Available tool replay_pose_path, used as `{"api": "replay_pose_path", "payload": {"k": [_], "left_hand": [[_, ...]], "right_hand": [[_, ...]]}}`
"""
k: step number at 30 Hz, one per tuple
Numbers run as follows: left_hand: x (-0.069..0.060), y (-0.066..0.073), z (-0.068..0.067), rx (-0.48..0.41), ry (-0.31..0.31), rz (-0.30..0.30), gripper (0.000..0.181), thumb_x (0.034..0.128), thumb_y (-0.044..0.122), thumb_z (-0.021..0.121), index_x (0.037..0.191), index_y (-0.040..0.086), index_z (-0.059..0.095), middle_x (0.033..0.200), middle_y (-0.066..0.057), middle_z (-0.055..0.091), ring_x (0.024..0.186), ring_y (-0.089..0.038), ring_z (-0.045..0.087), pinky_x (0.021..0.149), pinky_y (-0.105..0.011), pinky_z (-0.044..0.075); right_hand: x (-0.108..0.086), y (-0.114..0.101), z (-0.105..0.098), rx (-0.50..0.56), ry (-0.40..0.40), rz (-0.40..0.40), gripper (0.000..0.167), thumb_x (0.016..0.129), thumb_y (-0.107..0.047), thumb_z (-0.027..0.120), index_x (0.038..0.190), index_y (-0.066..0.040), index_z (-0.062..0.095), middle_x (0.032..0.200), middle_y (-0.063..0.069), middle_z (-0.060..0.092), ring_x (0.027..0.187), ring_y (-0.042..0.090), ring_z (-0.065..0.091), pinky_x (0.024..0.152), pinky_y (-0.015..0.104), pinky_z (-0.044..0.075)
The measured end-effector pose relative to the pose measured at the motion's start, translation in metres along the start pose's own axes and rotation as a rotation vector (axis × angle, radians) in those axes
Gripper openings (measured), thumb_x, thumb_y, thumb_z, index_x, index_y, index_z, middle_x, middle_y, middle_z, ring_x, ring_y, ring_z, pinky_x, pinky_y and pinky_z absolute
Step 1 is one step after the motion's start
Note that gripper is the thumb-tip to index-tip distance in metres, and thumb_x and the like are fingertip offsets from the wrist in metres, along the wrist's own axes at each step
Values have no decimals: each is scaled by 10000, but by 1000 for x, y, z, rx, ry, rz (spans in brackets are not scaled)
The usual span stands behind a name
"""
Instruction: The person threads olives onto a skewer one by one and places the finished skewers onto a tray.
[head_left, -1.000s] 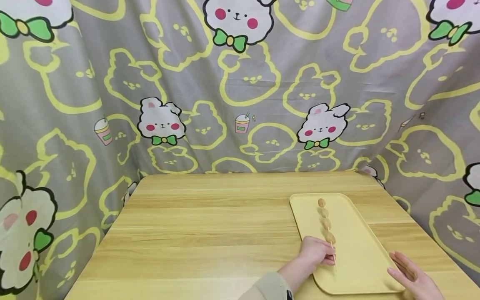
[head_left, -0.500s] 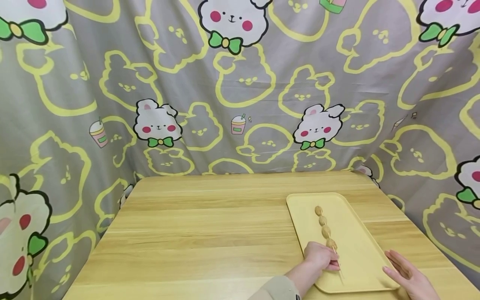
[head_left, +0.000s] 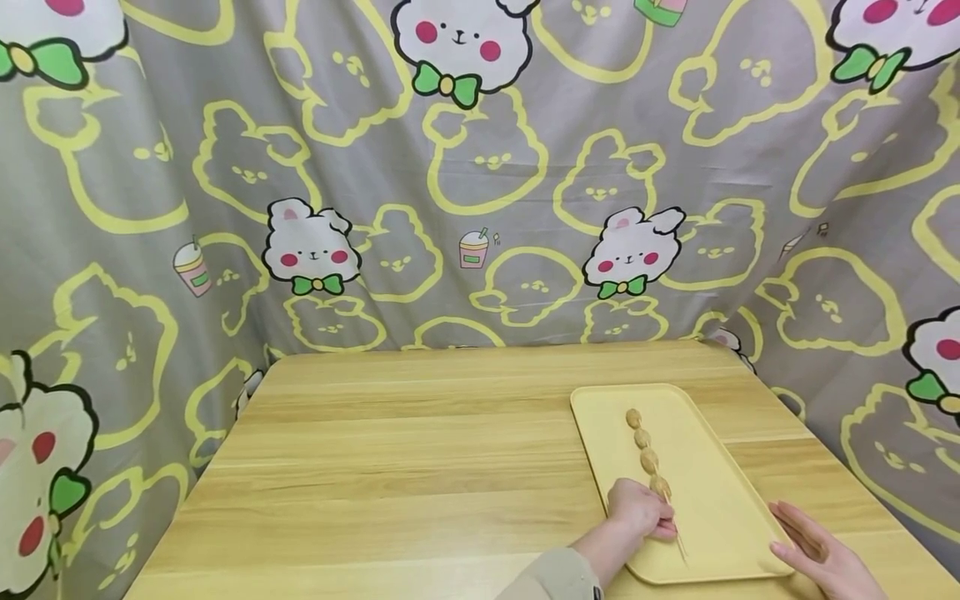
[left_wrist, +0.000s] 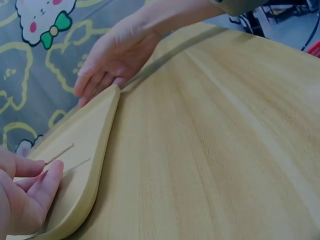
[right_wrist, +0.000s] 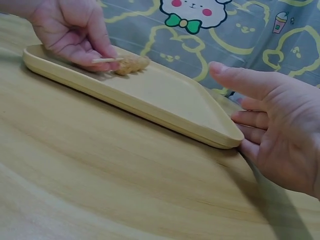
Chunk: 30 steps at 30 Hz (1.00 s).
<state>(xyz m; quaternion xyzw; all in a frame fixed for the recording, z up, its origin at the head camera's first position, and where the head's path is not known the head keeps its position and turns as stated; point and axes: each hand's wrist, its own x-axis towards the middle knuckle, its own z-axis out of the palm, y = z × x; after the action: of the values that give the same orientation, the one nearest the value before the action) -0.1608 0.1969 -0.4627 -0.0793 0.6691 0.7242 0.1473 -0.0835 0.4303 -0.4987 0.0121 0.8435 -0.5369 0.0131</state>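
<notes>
A wooden skewer with several brown meatball-like balls (head_left: pixel 648 460) lies lengthwise over the left half of a pale yellow tray (head_left: pixel 720 500). My left hand (head_left: pixel 637 508) pinches the bare stick just below the lowest ball. In the left wrist view the end of the stick (left_wrist: pixel 61 152) sticks out past my fingertips, with its shadow on the tray. At the tray's near right corner is my right hand (head_left: pixel 825 554), fingers extended along the outside of the rim. In the right wrist view the right hand (right_wrist: pixel 280 125) has its lower fingers against that corner, thumb raised.
The tray rests on the right part of a wood-grain table (head_left: pixel 390 467). A grey curtain (head_left: pixel 510 192) with cartoon prints hangs behind the table and at both sides.
My left hand has drawn the skewer slightly toward me and lowered it nearer the tray. The right hand stays by the tray's corner. The whole head view has shifted a little.
</notes>
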Motion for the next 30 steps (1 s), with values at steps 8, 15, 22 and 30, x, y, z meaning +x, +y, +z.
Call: {"api": "replay_pose_path", "payload": {"k": [8, 15, 22, 30], "left_hand": [[1, 7, -6, 111, -12, 66, 157, 685, -161, 681, 682, -20, 612, 502, -118, 585, 487, -283, 626, 448, -323, 516], [8, 30, -22, 197, 18, 183, 118, 683, -22, 757, 699, 38, 656, 579, 4, 588, 525, -190, 618, 457, -223, 447], [26, 51, -56, 160, 17, 224, 103, 750, 36, 732, 832, 3, 679, 693, -8, 638, 594, -160, 619, 571, -235, 467], [47, 69, -118, 153, 46, 295, 218, 770, 73, 717, 965, -18, 681, 769, -28, 650, 690, -134, 611, 638, -260, 490]], "right_hand": [[4, 4, -5, 14, -23, -30, 649, 955, -58, 485, 1342, 243, 60, 1109, -409, 351, 991, -237, 343, 739, 38, 370], [18, -15, -4, -117, 50, -64, 601, 972, -129, 481, 1348, 216, 163, 1110, -411, 333, 971, -241, 348, 716, 36, 366], [39, -48, 4, -239, 72, -92, 598, 991, -257, 446, 1416, 93, 210, 1187, -373, 302, 979, -294, 277, 745, 17, 289], [70, -89, 22, -233, 3, -161, 567, 1002, -274, 411, 1424, 61, 234, 1425, 179, 351, 1037, -213, 322, 755, 61, 346]]}}
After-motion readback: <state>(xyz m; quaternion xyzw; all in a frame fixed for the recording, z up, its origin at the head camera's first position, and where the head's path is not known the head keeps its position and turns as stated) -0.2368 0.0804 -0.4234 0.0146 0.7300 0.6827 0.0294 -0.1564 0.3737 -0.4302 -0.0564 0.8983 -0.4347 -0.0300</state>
